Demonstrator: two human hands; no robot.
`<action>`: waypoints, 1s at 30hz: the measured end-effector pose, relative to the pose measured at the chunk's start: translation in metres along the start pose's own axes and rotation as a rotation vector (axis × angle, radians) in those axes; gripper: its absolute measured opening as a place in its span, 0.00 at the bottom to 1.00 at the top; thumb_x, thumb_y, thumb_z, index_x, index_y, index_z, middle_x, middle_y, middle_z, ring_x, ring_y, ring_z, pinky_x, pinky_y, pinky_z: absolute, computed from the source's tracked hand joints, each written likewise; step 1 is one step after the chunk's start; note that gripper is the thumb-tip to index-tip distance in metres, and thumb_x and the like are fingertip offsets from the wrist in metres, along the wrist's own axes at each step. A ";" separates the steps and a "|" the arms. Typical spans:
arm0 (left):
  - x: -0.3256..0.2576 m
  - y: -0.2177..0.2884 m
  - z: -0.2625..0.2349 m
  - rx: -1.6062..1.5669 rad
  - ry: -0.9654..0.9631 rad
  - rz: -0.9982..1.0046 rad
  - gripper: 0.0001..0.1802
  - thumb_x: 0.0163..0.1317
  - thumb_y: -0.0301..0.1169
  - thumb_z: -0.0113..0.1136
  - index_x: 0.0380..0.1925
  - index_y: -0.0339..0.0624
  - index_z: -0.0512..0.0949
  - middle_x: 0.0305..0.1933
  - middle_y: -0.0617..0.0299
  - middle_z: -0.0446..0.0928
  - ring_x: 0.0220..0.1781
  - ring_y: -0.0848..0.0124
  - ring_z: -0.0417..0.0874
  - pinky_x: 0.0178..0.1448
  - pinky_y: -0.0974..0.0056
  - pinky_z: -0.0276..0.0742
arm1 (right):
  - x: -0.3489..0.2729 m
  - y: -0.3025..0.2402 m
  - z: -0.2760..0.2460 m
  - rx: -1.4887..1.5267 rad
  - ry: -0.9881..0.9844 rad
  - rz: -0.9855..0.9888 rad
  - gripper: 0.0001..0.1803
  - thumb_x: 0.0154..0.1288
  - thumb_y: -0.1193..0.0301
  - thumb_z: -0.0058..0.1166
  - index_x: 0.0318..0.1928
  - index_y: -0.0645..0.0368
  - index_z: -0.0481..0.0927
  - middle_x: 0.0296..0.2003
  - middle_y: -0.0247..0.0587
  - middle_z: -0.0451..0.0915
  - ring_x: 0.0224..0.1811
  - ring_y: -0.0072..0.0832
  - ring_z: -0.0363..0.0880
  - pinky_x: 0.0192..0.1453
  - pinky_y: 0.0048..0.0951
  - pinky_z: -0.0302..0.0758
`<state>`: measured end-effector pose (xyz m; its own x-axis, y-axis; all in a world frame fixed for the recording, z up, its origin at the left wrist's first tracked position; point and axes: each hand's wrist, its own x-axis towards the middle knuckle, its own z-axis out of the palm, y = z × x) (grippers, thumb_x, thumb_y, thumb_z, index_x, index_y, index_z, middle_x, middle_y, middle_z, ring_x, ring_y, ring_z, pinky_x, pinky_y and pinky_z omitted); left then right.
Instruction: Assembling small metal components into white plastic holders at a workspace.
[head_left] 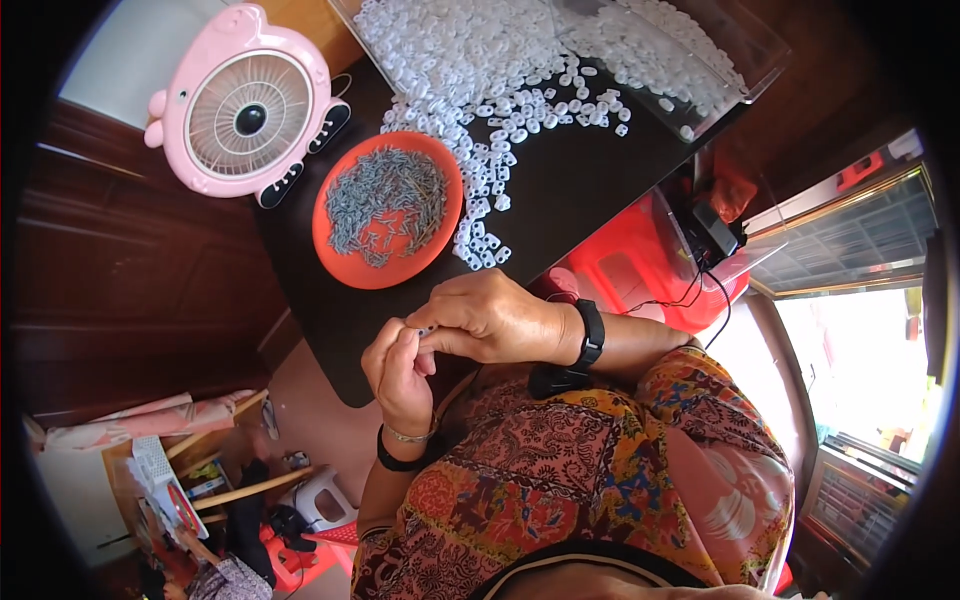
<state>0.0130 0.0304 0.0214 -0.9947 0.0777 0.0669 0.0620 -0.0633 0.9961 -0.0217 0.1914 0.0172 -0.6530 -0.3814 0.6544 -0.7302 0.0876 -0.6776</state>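
Note:
My left hand (400,378) and my right hand (490,318) meet at the fingertips in front of the table edge, both pinched closed. Between them a sliver of a small white plastic piece (426,331) with dark spots shows; the fingers cover most of it. Just beyond my hands, an orange plate (330,262) holds a heap of small grey screws (385,195), thinned out toward its near side. To the right of the plate spreads a trail of small white two-holed plastic pieces (484,185), leading back to a large pile.
A clear plastic box (755,72) full of white pieces lies at the back of the dark table (560,190). A pink fan (248,110) stands at the back left. Right of the table is a red plastic stool (625,265). Another person (235,575) is at the lower left.

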 end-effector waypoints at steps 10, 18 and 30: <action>0.000 -0.001 -0.011 0.001 0.021 0.071 0.14 0.62 0.30 0.46 0.20 0.35 0.71 0.18 0.65 0.68 0.18 0.81 0.62 0.22 0.74 0.54 | 0.072 0.005 -0.199 -1.143 0.643 0.185 0.12 0.58 0.65 0.59 0.42 0.54 0.83 0.32 0.42 0.82 0.31 0.33 0.81 0.34 0.30 0.75; -0.001 -0.003 -0.015 0.027 -0.018 0.069 0.13 0.62 0.29 0.47 0.20 0.35 0.71 0.18 0.66 0.68 0.18 0.81 0.64 0.23 0.74 0.55 | 0.055 0.046 -0.184 -0.883 0.273 0.202 0.09 0.59 0.67 0.57 0.39 0.55 0.83 0.37 0.40 0.82 0.38 0.34 0.80 0.40 0.30 0.75; -0.002 -0.004 -0.010 0.047 -0.059 0.058 0.14 0.65 0.29 0.47 0.20 0.35 0.71 0.18 0.67 0.67 0.17 0.82 0.64 0.21 0.75 0.56 | 0.032 0.088 -0.113 -1.018 -0.145 0.405 0.10 0.55 0.62 0.54 0.30 0.55 0.80 0.30 0.44 0.80 0.35 0.42 0.80 0.39 0.41 0.77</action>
<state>0.0137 0.0207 0.0172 -0.9829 0.1340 0.1262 0.1242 -0.0232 0.9920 -0.1296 0.2909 0.0160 -0.9001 -0.2517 0.3555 -0.3351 0.9215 -0.1962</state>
